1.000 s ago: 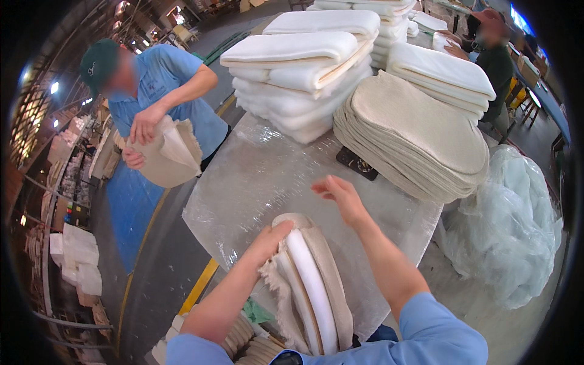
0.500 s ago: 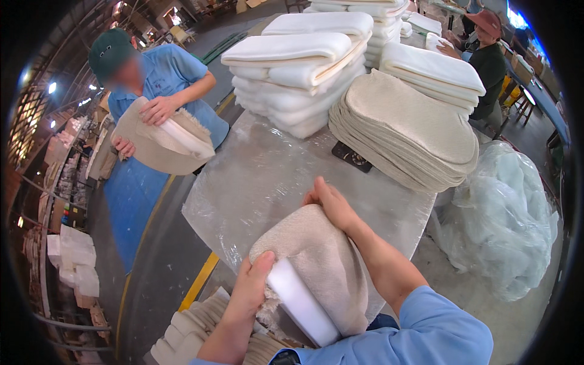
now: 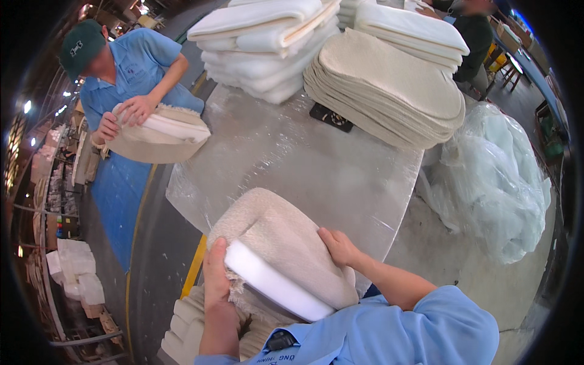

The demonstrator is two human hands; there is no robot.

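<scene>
A beige fabric cover (image 3: 283,237) with a frayed edge lies in front of me, tilted, close to my body. A white foam-like pad (image 3: 277,285) shows through its open side. My left hand (image 3: 217,274) is closed on the cover's left edge beside the pad's end, thumb on top. On the cover's right side, my right hand (image 3: 340,247) pinches the fabric, its fingers partly hidden beneath. A stack of flat beige covers (image 3: 389,85) with rounded ends sits farther back on the plastic-wrapped table (image 3: 286,164).
Folded white padding (image 3: 261,48) is piled at the back. At left, a co-worker (image 3: 134,79) holds a similar cover and pad. A heap of clear plastic (image 3: 493,182) rests at right. More beige pieces (image 3: 194,322) lie below my left arm.
My right hand has slid from the cover's far end down to its right side. The cover and pad have shifted left. The co-worker's hands have moved on the other cover.
</scene>
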